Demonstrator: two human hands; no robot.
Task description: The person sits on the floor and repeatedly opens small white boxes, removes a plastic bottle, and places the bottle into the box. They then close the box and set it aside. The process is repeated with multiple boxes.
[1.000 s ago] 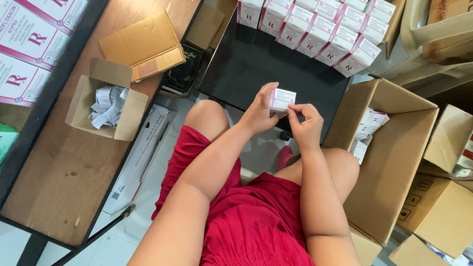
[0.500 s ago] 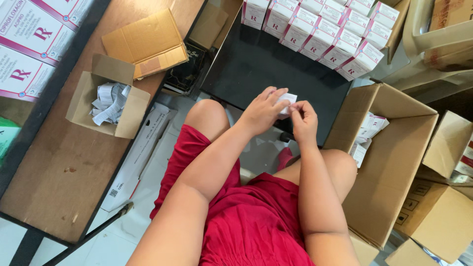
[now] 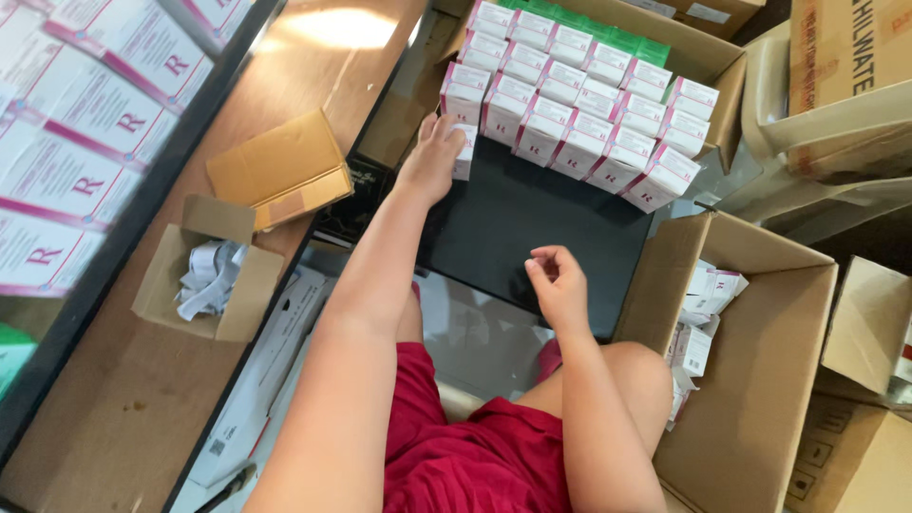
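Two hands out, only one busy. Left hand (image 3: 432, 157) stretched forward, fingers wrapped round a small white-and-pink cardboard carton (image 3: 465, 152), holding it upright against the near-left end of the packed rows of matching cartons (image 3: 579, 114) at the far edge of the flat black board (image 3: 532, 228). Right hand (image 3: 559, 285) hovering over the board, fingers loosely curled, gripping nothing. Looks like the placing step. Calls for squaring it flush with the neighbours and letting go without nudging the row

small cartons (image 3: 579, 123) in rows on tray (image 3: 532, 237), open box (image 3: 760, 380) right
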